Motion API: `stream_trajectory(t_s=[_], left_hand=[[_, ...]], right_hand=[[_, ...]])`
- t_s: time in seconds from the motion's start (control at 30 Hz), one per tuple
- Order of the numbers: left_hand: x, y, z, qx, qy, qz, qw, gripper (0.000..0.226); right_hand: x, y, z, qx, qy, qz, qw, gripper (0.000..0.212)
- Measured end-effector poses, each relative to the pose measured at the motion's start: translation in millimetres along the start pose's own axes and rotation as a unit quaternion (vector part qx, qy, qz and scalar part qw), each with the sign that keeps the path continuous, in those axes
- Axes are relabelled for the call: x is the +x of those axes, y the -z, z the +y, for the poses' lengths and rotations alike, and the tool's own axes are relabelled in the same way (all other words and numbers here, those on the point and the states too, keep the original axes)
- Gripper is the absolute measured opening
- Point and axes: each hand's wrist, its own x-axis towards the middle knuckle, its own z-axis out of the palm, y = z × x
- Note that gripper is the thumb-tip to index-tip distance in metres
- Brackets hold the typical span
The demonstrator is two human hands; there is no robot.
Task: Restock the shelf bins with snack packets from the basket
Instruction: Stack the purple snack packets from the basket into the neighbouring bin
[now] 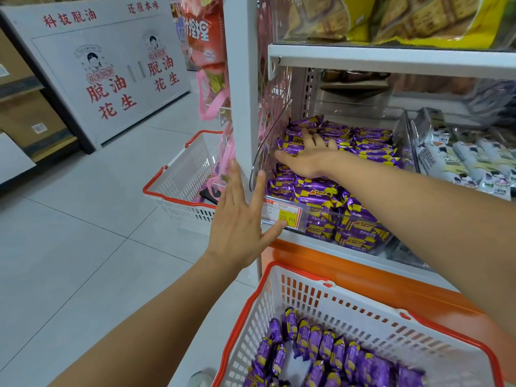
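Mid-frame, the right hand (307, 160) lies flat, fingers straight, on the purple packets (363, 152) heaped in the clear bin (266, 141). The left hand (240, 219), fingers spread, touches the bin's front corner. More lie in the basket (363, 317), lower right. Pressing this full heap could push packets over the low front.

A clear bin (268, 141) heaped with purple snack packets (349, 191) is being carried on the white shelf (304, 241), just beside grey-white packets (460, 160). Yellow packets (435, 20) are being held on the upper board (391, 58). A red-rimmed basket (178, 174) is being borne by the tiled floor (83, 233).
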Motion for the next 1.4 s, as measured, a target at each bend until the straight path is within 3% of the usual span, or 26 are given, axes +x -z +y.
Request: stream_trajectory(t_s=[0.17,0.3,0.43,0.53,0.57,0.67,0.83,1.03,1.07,1.17,1.27,1.4], left_hand=[[0.3,9.2,2.7,0.017,0.014,-0.041,0.999,0.094],[-6.1,28.6,11.9,0.023,0.014,-0.051,0.998,0.086],[-26.5,57.8,33.8,0.032,0.028,-0.085,0.995,0.077],[-51.0,58.5,45.9,-0.006,-0.002,-0.039,0.999,0.053],[-60.4,53.9,48.9,-0.013,-0.014,-0.04,0.999,0.045],[-85.2,43.9,62.2,-0.008,-0.012,-0.191,0.981,0.034],[-124.2,2.6,82.2,-0.024,-0.01,-0.367,0.93,0.032],[-172.9,-81.9,94.1,-0.074,0.047,-0.473,0.877,0.037],[-179.2,-94.7,95.8,-0.077,0.055,-0.491,0.866,0.043],[-195.5,-129.3,101.5,-0.093,0.075,-0.542,0.832,0.061],[-209.0,-156.5,108.5,-0.127,0.093,-0.559,0.814,0.05],[-219.8,-186.6,120.6,-0.137,0.091,-0.552,0.818,0.066]], right_hand=[[1.0,-1.4,8.3,0.003,0.053,0.049,0.997,0.071],[-24.6,1.7,17.7,0.047,0.12,0.143,0.981,0.052],[-79.7,-10.2,22.0,0.185,0.204,0.277,0.92,0.034],[-132.9,-38.4,23.7,0.244,0.23,0.294,0.895,0.038],[-149.1,-53.0,24.9,0.251,0.234,0.282,0.896,0.038],[-183.6,-106.2,32.6,0.226,0.229,0.209,0.923,0.029],[-197.3,-199.7,74.8,0.212,0.129,0.003,0.969,0.017],[-193.2,-296.3,133.0,0.193,-0.039,-0.215,0.957,0.025],[-193.1,-309.8,138.5,0.193,-0.054,-0.233,0.952,0.016],[-193.1,-346.8,142.3,0.211,-0.113,-0.277,0.931,0.021],[-192.7,-382.9,132.9,0.256,-0.127,-0.309,0.907,0.022],[-192.9,-414.4,114.6,0.345,-0.203,-0.238,0.885,0.018]])
